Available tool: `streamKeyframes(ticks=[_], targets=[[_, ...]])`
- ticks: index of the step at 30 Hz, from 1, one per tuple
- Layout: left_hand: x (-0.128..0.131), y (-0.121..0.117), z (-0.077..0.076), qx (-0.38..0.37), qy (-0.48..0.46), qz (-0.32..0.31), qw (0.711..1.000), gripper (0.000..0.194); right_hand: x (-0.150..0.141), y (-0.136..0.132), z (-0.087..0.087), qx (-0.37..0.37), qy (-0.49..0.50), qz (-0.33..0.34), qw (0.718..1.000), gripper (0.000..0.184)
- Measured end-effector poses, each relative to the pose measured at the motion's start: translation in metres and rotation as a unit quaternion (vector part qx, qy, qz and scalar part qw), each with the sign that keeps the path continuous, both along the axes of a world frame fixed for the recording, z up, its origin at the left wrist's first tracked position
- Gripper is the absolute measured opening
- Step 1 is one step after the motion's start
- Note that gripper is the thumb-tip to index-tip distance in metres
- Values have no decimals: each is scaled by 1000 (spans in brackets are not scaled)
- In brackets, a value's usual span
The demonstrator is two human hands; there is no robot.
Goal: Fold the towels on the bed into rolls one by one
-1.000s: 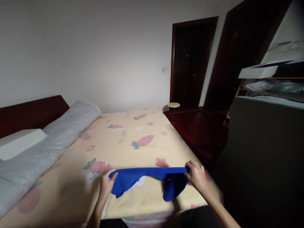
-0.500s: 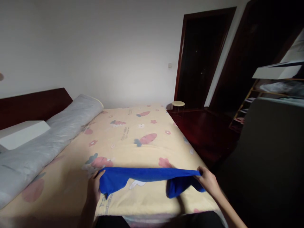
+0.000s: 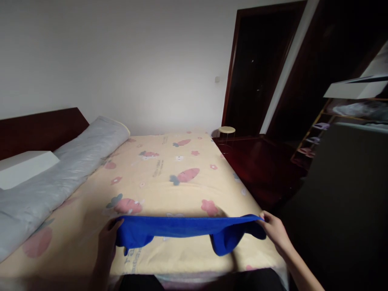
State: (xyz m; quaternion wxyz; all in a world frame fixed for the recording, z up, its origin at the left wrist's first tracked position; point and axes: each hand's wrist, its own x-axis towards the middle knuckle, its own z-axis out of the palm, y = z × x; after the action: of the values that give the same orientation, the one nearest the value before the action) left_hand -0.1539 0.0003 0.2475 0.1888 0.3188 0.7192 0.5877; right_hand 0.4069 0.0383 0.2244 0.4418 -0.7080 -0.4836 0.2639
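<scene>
A bright blue piece of cloth is stretched sideways above the near part of the bed, its top edge nearly straight. My left hand is closed on its left end. At the other end, the fingers of my right hand pinch the cloth's corner. Looser folds hang down near both ends, with a gap between them. Its exact kind cannot be made out. Beneath it lies a pale yellow bedsheet printed with carrots, flowers and rabbits.
A grey rolled quilt and a white box lie at the left, by the dark headboard. Past the bed's right edge stand a round stool, a dark door, a rack with a white box and a large dark panel.
My hands have moved farther apart, left hand leftward and right hand slightly rightward. The blue cloth between them is pulled wider and straighter. The view has shifted slightly.
</scene>
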Motion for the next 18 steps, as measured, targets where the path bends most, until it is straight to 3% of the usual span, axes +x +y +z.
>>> streamKeyframes(ticks=[11, 18], targets=[[-13, -8, 10, -30, -9, 35, 999, 43, 1, -4, 15, 49, 149, -128, 979, 30], [-27, -14, 7, -34, -16, 60, 998, 42, 7, -4, 17, 19, 175, -128, 976, 40]])
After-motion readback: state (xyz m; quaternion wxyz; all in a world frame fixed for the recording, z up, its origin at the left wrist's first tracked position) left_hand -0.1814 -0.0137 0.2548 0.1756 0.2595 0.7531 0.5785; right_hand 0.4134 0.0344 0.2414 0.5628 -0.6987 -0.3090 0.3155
